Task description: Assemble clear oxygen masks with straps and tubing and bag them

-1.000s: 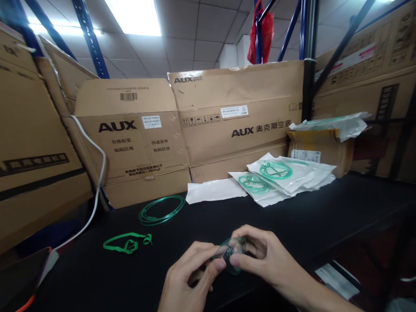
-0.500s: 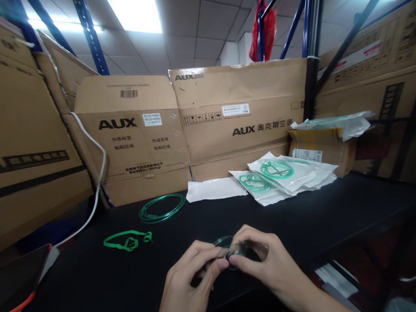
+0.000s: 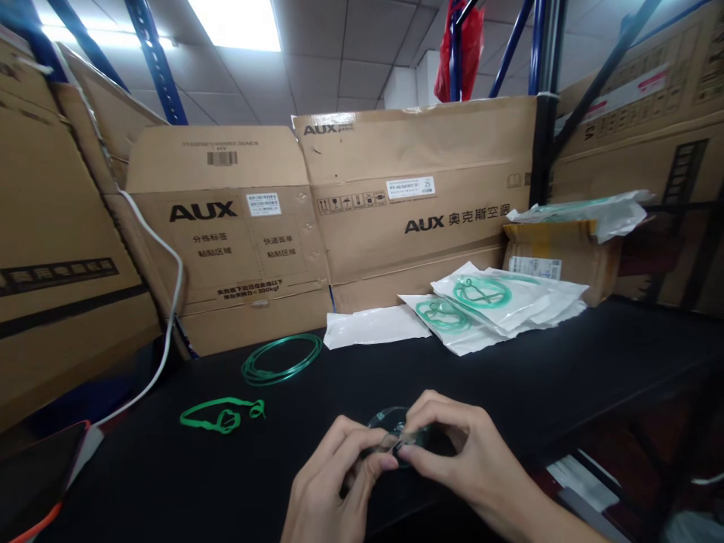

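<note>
Both my hands meet low in the middle of the view, over the black table (image 3: 509, 392). My left hand (image 3: 331, 483) and my right hand (image 3: 458, 445) pinch a small clear plastic mask piece (image 3: 390, 422) between their fingertips. Much of the piece is hidden by my fingers. To the left on the table lies a green elastic strap (image 3: 222, 415), and behind it a coil of green tubing (image 3: 281, 360). Neither hand touches them.
Sealed white pouches with green tubing inside (image 3: 492, 302) are piled at the back right, and an empty flat pouch (image 3: 376, 326) lies beside them. AUX cardboard boxes (image 3: 362, 204) wall the back. A white cable (image 3: 170, 302) hangs at the left. A phone (image 3: 34, 475) lies at the lower left.
My hands have turned the clear piece a little and drawn closer together. The view has tilted slightly. Nothing else on the table moved.
</note>
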